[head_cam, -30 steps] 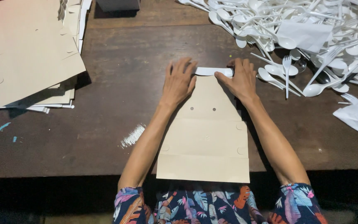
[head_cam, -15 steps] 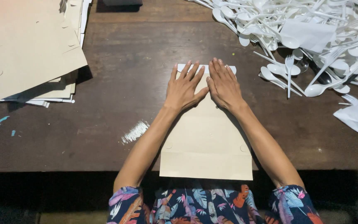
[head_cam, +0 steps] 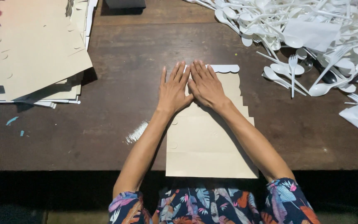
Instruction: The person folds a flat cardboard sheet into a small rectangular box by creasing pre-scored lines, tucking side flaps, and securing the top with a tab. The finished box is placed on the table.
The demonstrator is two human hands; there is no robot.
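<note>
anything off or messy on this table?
Mostly tidy under the hands. Oddities: a white powdery smear on the dark table left of the tan cardboard sheet, small blue scraps near the left edge, and the white plastic cutlery heaped loose.

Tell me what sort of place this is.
Probably a small packing workbench: a dark wooden table with stacked tan cardboard sheets, a heap of white plastic spoons and forks, and both hands flattening a tan paper bag.

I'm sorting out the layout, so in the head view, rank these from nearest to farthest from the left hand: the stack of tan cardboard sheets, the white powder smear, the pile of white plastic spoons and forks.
1. White powder smear, just below-left of the left hand.
2. Stack of tan cardboard sheets, far left.
3. Pile of white plastic spoons and forks, right, beyond the right hand.
</note>
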